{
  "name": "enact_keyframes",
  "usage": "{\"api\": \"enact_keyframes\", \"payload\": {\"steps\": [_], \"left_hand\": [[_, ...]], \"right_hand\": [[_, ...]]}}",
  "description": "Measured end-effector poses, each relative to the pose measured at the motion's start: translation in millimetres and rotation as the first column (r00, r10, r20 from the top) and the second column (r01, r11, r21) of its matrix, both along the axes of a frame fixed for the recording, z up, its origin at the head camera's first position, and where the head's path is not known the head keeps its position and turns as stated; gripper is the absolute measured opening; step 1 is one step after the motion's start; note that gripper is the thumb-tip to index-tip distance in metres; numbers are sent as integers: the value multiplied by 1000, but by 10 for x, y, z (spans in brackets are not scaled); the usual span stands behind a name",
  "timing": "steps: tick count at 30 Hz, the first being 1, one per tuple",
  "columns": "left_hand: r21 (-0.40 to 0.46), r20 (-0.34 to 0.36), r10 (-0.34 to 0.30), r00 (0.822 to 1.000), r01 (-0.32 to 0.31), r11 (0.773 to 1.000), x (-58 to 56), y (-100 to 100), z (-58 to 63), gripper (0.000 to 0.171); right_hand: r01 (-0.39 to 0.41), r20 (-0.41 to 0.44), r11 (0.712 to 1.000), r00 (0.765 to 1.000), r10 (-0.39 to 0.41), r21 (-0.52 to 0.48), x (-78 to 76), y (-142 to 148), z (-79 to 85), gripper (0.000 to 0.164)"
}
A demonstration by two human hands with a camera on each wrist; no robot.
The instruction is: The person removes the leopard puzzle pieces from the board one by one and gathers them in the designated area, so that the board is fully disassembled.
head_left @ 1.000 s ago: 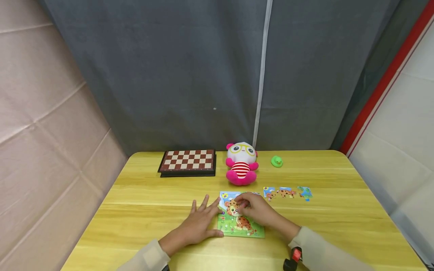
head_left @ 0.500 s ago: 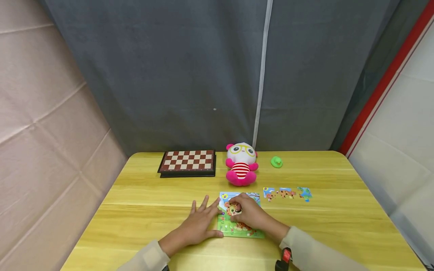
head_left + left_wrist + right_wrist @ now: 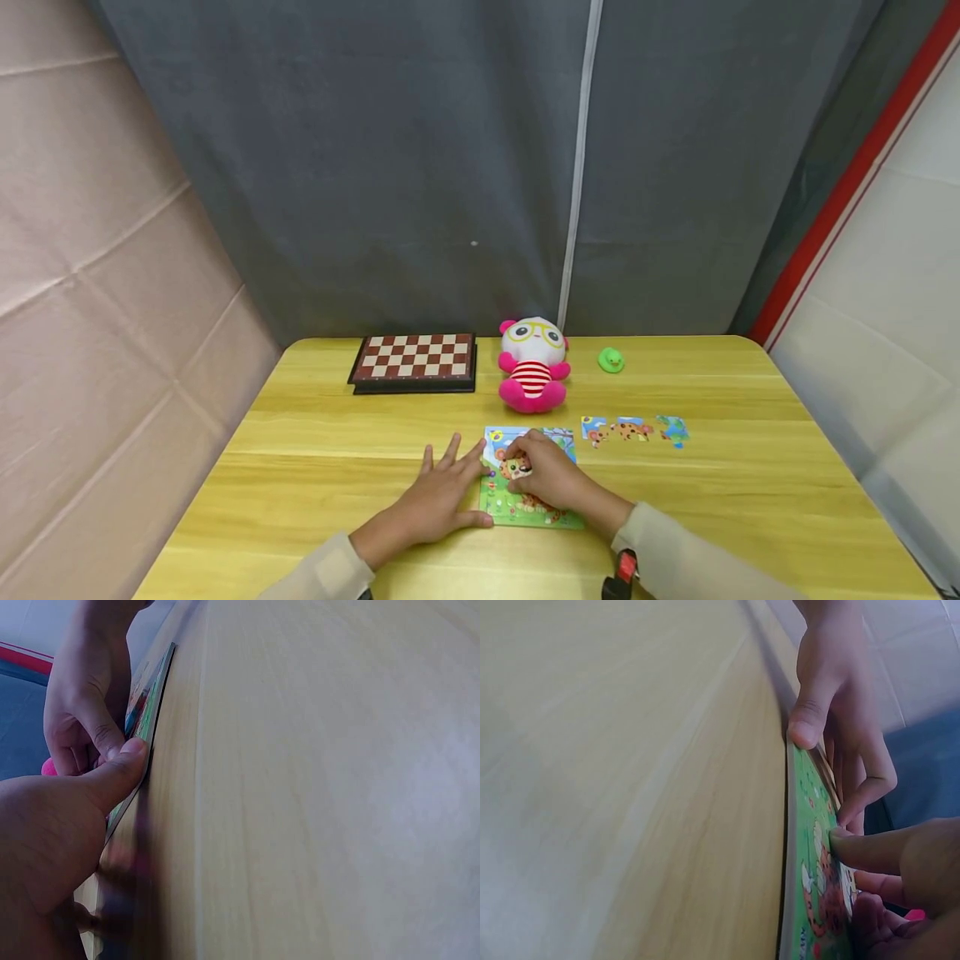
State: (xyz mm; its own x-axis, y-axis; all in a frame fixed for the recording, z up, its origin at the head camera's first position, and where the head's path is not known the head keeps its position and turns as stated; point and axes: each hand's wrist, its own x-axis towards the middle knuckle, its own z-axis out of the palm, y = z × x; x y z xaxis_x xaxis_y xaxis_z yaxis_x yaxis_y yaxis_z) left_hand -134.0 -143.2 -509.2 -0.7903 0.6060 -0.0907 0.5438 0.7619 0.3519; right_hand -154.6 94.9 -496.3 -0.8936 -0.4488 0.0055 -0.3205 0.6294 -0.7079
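A jigsaw puzzle (image 3: 495, 506) with a cartoon leopard lies flat in its board near the middle front of the table. My left hand (image 3: 442, 496) rests along its left edge, fingers spread, the thumb at the near corner in the right wrist view. Over the puzzle, my right hand (image 3: 553, 477) has curled fingers and a thumb on both sides of a puzzle piece (image 3: 516, 468) at the leopard's face. The thumb touches the puzzle surface in the right wrist view; the fingertips are partly hidden. Loose puzzle pieces (image 3: 632, 429) lie to the right.
Behind the puzzle sits a pink and white plush panda (image 3: 532, 379). A folded chessboard (image 3: 414, 364) lies at the back left, and a small green duck toy (image 3: 611, 360) at the back right. A grey curtain (image 3: 375, 167) hangs behind the wooden table (image 3: 315, 433).
My right hand has moved left and slightly nearer over the puzzle, its thumb and fingers coming down around the leopard's face. The left hand has stayed in place.
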Motion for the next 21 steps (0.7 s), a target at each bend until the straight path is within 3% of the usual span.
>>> {"api": "enact_keyframes", "payload": {"steps": [7,18,21], "left_hand": [[4,-2,1,1000,-1,1000,6,-15,-22,74],[8,-11,0,1000,0,1000,1,-17,-30,77],[12,-4,7,1000,-7,1000,4,-12,-21,85]], "right_hand": [[16,41,1000,999,-16,-6,7,-43,30,33],[14,22,1000,1000,-14,-8,-35,-47,31,34],[20,32,999,999,-19,-25,-31,-46,46,35]]}}
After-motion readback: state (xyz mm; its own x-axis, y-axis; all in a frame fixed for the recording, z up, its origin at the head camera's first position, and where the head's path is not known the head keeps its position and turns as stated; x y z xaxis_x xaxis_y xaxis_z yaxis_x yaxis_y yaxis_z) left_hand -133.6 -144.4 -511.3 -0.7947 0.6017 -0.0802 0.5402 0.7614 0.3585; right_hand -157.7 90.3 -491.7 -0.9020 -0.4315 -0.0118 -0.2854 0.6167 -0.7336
